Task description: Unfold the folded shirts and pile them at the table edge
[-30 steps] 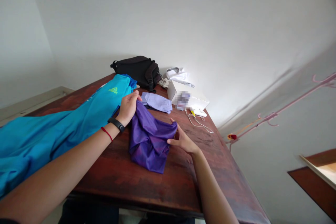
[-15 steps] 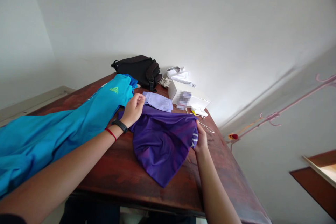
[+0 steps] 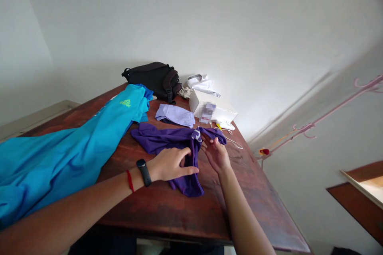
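A dark purple garment [image 3: 167, 139] lies crumpled on the wooden table [image 3: 155, 207], stretched from left to right with a narrow part hanging toward me. My left hand [image 3: 170, 164], with a black band and a red string at the wrist, lies on the garment's near part with fingers pinching the cloth. Just to its right, my right hand [image 3: 217, 153] has fingers apart and touches the garment's right end.
A large turquoise garment [image 3: 60, 147] covers the table's left side. A folded lilac cloth [image 3: 175, 114], a black bag [image 3: 152, 77], a white box [image 3: 209, 109], white cloth [image 3: 202, 83] and a white cable [image 3: 231, 139] lie at the far end. A pink hanger rack [image 3: 329, 115] stands at the right.
The purple garment was spread wide half a second ago; now it is gathered into a narrower strip. My left hand has moved from its far corner to its near part, and my right hand has loosened.
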Tool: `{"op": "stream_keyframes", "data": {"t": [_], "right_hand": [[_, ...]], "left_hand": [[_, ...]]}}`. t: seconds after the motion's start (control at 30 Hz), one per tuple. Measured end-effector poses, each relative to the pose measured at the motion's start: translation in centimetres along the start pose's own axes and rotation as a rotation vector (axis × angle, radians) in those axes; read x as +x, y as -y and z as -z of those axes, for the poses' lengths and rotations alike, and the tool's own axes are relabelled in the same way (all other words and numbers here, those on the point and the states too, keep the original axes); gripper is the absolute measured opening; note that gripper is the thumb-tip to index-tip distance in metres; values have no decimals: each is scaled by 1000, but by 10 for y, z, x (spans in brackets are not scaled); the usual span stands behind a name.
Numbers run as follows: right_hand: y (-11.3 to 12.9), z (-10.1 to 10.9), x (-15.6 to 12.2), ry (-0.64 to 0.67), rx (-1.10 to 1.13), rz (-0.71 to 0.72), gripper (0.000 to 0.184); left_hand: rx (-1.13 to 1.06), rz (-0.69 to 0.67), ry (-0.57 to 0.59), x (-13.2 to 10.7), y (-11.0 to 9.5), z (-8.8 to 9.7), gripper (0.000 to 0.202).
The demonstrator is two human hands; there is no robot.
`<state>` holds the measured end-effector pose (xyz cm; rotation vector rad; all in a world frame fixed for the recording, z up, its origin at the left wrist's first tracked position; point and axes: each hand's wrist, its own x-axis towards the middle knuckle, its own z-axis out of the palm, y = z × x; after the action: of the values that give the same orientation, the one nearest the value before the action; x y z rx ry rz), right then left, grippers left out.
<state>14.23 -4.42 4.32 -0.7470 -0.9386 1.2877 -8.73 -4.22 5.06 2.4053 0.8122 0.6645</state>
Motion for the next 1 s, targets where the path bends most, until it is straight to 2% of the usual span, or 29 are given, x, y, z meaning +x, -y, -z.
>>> {"op": "stream_keyframes", "data": {"t": [0.1, 0.2, 0.37, 0.47, 0.57, 0.67, 0.77, 0.83, 0.9, 1.0], "right_hand": [[1, -1, -1, 15, -7, -3, 29], [2, -1, -1, 17, -2, -5, 29], [-2, 0, -5, 49, -10, -35, 29], [-5, 3, -7, 116, -68, -68, 32], [-6, 5, -6, 138, -108, -41, 36], [-7, 7, -3, 131, -182, 25, 33], [-13, 5, -1, 240, -371, -2, 41], [-19, 1, -2, 299, -476, -55, 53], [-25, -2, -3, 308, -536, -104, 57], [-30, -5, -4, 312, -603, -164, 43]], "left_hand": [[48, 93, 58, -2, 1, -15, 38], [-8, 131, 61, -1, 4, -19, 28], [-108, 189, 12, 1, 6, -16, 47], [-124, 224, -1, 3, 10, -18, 44], [-200, 127, -51, 8, 15, -20, 32], [-353, -40, -128, 12, 14, -15, 33], [-455, -121, -181, 13, 8, -6, 36], [-516, -127, -182, 12, 6, -1, 37], [-576, -80, -175, 12, 6, 2, 37], [-668, 32, -229, 14, 12, 7, 39]]}}
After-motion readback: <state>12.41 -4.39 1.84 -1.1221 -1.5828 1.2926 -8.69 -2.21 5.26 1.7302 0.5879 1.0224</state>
